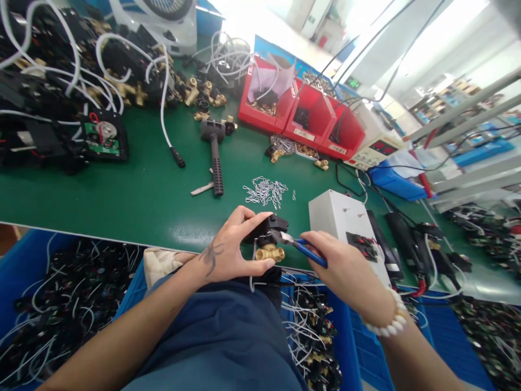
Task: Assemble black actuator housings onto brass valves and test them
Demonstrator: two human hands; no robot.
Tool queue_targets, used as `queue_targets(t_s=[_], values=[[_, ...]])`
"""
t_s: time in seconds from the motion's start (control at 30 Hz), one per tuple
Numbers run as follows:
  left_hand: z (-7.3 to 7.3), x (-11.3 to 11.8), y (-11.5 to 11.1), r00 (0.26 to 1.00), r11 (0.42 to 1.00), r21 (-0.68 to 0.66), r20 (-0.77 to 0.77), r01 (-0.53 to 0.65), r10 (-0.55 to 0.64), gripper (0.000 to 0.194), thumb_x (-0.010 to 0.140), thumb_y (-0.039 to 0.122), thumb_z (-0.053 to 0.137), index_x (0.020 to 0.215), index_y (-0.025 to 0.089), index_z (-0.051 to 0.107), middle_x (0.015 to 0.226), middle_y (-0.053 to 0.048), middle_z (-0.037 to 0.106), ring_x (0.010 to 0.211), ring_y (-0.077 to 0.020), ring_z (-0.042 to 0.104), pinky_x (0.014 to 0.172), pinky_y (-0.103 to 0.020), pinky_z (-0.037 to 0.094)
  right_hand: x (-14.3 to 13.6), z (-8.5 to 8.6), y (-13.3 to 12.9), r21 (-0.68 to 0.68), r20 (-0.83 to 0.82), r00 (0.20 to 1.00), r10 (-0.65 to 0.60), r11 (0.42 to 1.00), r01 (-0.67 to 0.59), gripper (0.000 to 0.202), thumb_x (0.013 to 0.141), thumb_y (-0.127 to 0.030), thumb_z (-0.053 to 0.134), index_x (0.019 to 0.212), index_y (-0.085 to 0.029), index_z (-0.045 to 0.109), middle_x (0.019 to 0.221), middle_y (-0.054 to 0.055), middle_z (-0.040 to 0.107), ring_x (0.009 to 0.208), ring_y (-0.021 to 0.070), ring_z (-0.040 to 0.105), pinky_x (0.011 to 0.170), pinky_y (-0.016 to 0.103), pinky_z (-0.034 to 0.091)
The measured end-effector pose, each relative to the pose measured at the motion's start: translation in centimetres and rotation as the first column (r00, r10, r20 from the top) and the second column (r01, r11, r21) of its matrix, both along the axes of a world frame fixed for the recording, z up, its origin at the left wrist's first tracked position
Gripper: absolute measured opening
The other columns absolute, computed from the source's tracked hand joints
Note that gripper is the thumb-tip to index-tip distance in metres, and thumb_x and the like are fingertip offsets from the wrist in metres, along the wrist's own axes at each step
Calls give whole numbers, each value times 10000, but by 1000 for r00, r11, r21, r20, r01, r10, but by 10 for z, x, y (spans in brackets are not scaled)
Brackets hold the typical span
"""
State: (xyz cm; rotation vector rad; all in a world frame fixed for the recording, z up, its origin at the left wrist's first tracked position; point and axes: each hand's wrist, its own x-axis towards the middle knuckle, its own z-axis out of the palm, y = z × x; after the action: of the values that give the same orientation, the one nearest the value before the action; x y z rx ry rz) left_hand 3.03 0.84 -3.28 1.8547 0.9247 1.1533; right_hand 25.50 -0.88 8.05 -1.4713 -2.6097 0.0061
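My left hand (232,247) grips a black valve actuator (273,224) with a brass valve body (269,253) at its lower side, near the bench's front edge. A white cable hangs down from it. In my right hand (336,260) are blue-handled pliers (309,252), their metal jaws touching the joint between the black housing and the brass. What the jaws pinch is too small to make out. Just beyond my hands lies a pile of wire clips (265,191), with one single clip (293,194) beside it.
A black mallet (215,157) lies on the green bench (154,190). Red bins (266,111) stand at the back, and a grey box (331,212) sits at the right. Black units with white cables crowd the left; blue crates (134,288) are below the front edge.
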Motion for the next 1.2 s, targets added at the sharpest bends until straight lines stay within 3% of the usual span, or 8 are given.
queue_targets(t_s=[0.2, 0.37, 0.53, 0.7, 0.87, 0.93, 1.07, 1.2], values=[[1, 0, 0, 1000, 1000, 1, -7, -12, 12, 743, 741, 362, 747, 1425, 218, 494, 1118, -68, 482, 1031, -219, 523, 952, -412, 513, 0, -1, -1, 372, -487, 864, -131, 864, 341, 150, 912, -217, 592, 1055, -199, 633, 903, 45, 658, 726, 150, 636, 616, 259, 487], [-2, 0, 1, 1000, 999, 34, 9, 5, -5, 750, 742, 360, 747, 1428, 217, 481, 1107, -64, 475, 1024, -217, 525, 939, -410, 520, -3, 5, 0, 13, -21, 999, -27, 1000, 28, 175, 909, -155, 507, 964, -193, 668, 749, 25, 646, 599, 140, 591, 552, 252, 454], [-1, 0, 1, 1000, 1000, 22, 2, -2, 1, 749, 744, 349, 748, 1432, 211, 486, 1120, -69, 476, 1037, -219, 523, 947, -404, 513, -2, 8, -2, 348, -511, 847, -147, 865, 361, 145, 903, -234, 612, 1044, -207, 635, 916, 42, 669, 705, 146, 624, 633, 263, 492], [-3, 1, 1, 1000, 999, 43, 11, -3, 2, 753, 743, 365, 747, 1433, 220, 481, 1113, -68, 475, 1028, -221, 524, 936, -404, 521, -2, 2, -1, -15, 18, 999, -27, 1000, 27, 197, 885, -135, 496, 970, -196, 663, 737, 29, 653, 584, 164, 596, 530, 274, 434], [-2, 1, 1, 1000, 999, 42, 12, -11, 11, 741, 744, 348, 746, 1428, 214, 493, 1108, -66, 482, 1018, -216, 524, 939, -401, 517, -1, 4, -3, 315, -441, 881, -171, 890, 330, 150, 914, -246, 599, 1052, -208, 640, 910, 41, 680, 711, 149, 633, 634, 264, 495], [-1, 1, 0, 1000, 1000, 28, -3, -5, 5, 747, 739, 341, 750, 1428, 209, 492, 1113, -68, 482, 1019, -216, 522, 935, -401, 518, -1, 2, -2, 321, -391, 909, -145, 904, 282, 132, 920, -229, 566, 1027, -201, 638, 835, 33, 661, 651, 143, 612, 586, 256, 472], [-2, 1, 0, 1000, 999, 38, 10, -5, 5, 759, 732, 346, 757, 1428, 206, 489, 1110, -67, 477, 1018, -215, 523, 926, -393, 521, -1, 5, 2, 23, 34, 999, 0, 1000, -1, 199, 907, -148, 480, 966, -190, 665, 723, 26, 643, 580, 149, 595, 523, 257, 428], [-3, 2, 1, 1000, 999, 45, 10, -4, 4, 751, 740, 345, 751, 1431, 212, 489, 1119, -67, 477, 1028, -213, 521, 940, -393, 515, 0, 9, -1, 311, -336, 924, -181, 905, 290, 143, 916, -228, 572, 1040, -208, 639, 855, 27, 668, 653, 139, 602, 599, 257, 474]])
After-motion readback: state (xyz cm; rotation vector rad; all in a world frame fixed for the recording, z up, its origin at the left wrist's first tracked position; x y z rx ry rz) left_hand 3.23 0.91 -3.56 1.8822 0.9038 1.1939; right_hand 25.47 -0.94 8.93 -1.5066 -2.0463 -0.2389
